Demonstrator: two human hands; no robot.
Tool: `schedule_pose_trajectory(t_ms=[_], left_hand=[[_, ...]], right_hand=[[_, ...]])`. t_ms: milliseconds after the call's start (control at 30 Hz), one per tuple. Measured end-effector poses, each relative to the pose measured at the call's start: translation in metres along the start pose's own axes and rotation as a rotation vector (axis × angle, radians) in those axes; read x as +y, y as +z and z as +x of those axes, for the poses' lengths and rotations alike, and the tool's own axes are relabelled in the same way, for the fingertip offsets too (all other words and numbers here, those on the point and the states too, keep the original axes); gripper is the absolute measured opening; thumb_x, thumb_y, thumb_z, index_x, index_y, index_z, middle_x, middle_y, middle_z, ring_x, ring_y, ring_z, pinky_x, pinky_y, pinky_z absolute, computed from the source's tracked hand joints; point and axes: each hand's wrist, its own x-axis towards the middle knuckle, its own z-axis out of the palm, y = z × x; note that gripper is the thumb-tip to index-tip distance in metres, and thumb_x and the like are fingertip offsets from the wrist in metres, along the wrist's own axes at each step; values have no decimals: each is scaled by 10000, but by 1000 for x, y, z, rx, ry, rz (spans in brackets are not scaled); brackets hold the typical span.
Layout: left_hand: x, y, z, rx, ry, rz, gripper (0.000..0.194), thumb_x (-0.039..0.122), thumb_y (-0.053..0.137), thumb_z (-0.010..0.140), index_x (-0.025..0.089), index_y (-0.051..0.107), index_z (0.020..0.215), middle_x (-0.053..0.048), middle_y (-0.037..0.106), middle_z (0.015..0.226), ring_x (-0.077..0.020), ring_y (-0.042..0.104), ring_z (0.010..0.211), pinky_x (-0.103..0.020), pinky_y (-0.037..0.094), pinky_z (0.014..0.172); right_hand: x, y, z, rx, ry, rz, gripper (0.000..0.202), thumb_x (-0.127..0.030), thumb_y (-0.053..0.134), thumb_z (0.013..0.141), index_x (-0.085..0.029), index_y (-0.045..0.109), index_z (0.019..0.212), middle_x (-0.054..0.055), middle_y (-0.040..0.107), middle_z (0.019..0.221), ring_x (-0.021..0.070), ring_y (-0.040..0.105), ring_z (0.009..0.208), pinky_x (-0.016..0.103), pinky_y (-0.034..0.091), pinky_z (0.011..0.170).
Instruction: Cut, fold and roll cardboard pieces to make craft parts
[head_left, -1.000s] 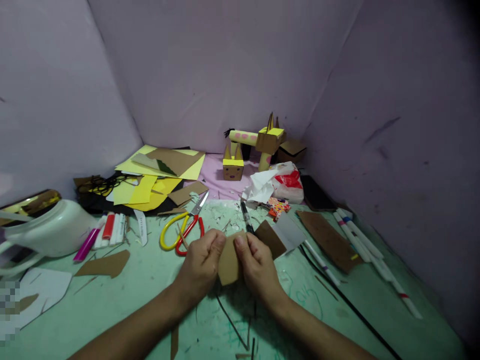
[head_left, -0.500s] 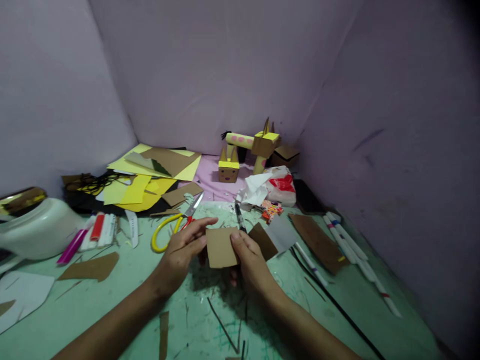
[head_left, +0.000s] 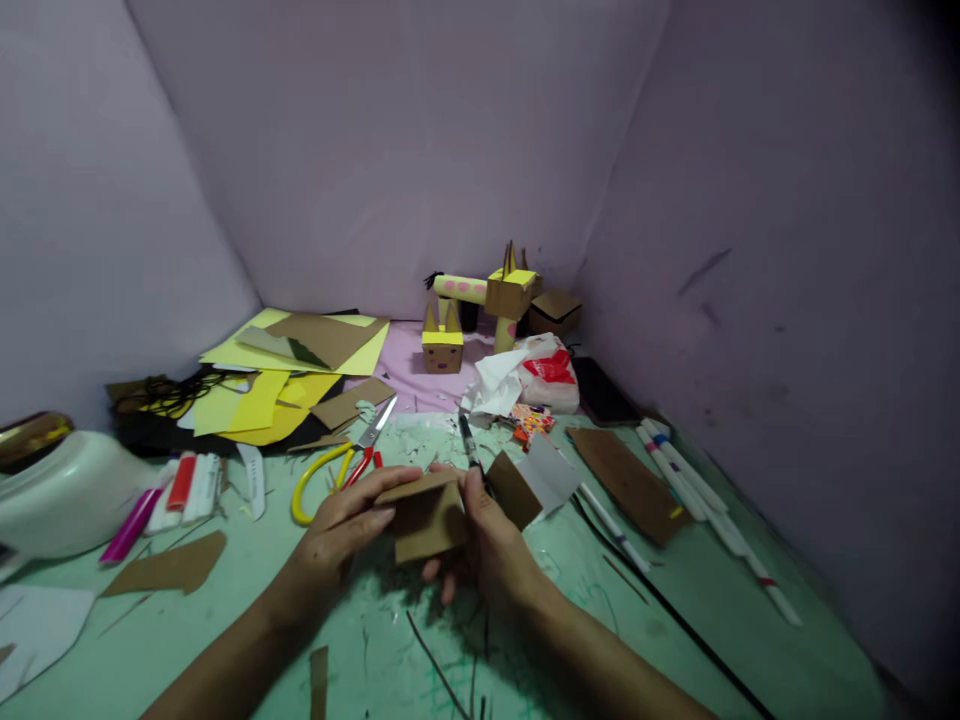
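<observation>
A small folded cardboard box (head_left: 426,530) is held above the table between my two hands, its hollow side tilted toward me. My left hand (head_left: 341,525) pinches its upper left edge, thumb below and fingers on top. On the other side, my right hand (head_left: 499,550) grips the box, thumb over its edge and the other fingers underneath. Just beyond lie a dark marker (head_left: 469,438), a brown cardboard piece (head_left: 512,490) and grey paper (head_left: 550,473). Scissors (head_left: 322,478) with yellow handles rest beyond my left hand.
At the back stand a cardboard animal head (head_left: 442,352) and a spotted paper figure (head_left: 512,293). Coloured paper (head_left: 259,405) and felt pens (head_left: 182,482) lie left, beside a white pot (head_left: 71,490). A cardboard strip (head_left: 622,480) and white pens (head_left: 709,500) lie right.
The box has been tipped between my hands: its flat face showed before, and now its hollow inside shows. My left hand has closed onto its edge. The view has shifted slightly.
</observation>
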Motion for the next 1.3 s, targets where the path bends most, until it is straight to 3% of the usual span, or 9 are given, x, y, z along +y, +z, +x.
schedule_pose_trajectory(t_ms=[133, 233, 333, 533, 700, 800, 967, 1167, 1300], left_hand=[[4, 4, -1, 10, -57, -279, 337, 328, 622, 753, 190, 674, 1056, -80, 661, 1155, -265, 563, 1113, -353, 454, 917], [5, 9, 1, 73, -115, -352, 266, 364, 694, 712, 161, 699, 885, -55, 716, 822, -204, 649, 791, -285, 513, 685], [4, 12, 6, 202, -133, -344, 323, 444, 726, 679, 144, 623, 618, 14, 599, 520, -106, 513, 471, -220, 436, 488], [-2, 8, 8, 376, -85, -286, 444, 520, 764, 573, 133, 549, 528, 35, 518, 463, -87, 431, 459, -199, 344, 439], [-8, 6, 10, 443, -65, -237, 461, 557, 735, 574, 147, 523, 561, 38, 505, 498, -100, 448, 492, -215, 367, 471], [-10, 4, 13, 457, -63, -205, 456, 570, 696, 597, 160, 498, 577, 37, 496, 504, -107, 451, 487, -226, 367, 468], [-12, 2, 14, 407, -71, -75, 419, 562, 591, 685, 177, 450, 597, 38, 472, 530, -97, 415, 482, -219, 327, 453], [-16, 3, 9, 213, -51, 253, 411, 470, 514, 749, 207, 330, 492, 76, 306, 465, -78, 285, 438, -218, 223, 425], [-17, 4, 3, 77, 42, 534, 221, 242, 483, 767, 168, 502, 560, 38, 427, 536, -118, 417, 524, -237, 314, 504]], right_hand=[[0, 1, -1, -18, -40, -150, 744, -495, 755, 602, -241, 378, 1191, -38, 599, 741, 83, 548, 421, 160, 424, 312], [1, 2, 0, 1, -84, -208, 479, -350, 702, 663, -217, 467, 1059, -31, 580, 763, 60, 508, 429, 149, 395, 324], [6, 1, 1, -90, -136, -212, 363, -248, 678, 659, -203, 523, 984, 6, 612, 830, 101, 563, 560, 174, 438, 409], [18, -12, -1, 20, -392, -603, 781, -165, 671, 669, -272, 313, 1355, 71, 606, 1088, 186, 611, 783, 327, 512, 682], [13, -18, -5, 33, -743, -908, 240, -153, 594, 725, -239, 554, 945, 102, 487, 1260, 256, 539, 1048, 354, 500, 747], [8, -17, -9, -5, -917, -1006, 147, -89, 548, 675, -222, 543, 735, 78, 532, 1198, 256, 526, 1063, 426, 448, 864], [5, -16, -19, -243, -1121, -1145, 214, -11, 453, 660, -220, 496, 663, -24, 646, 691, 146, 577, 675, 444, 405, 914], [13, -33, -32, -256, -1034, -1164, 284, -21, 452, 692, -200, 587, 866, 35, 702, 754, 155, 649, 685, 329, 503, 766], [17, -43, -38, -281, -972, -1229, 354, -19, 444, 682, -199, 600, 944, 30, 719, 773, 168, 670, 710, 362, 503, 831]])
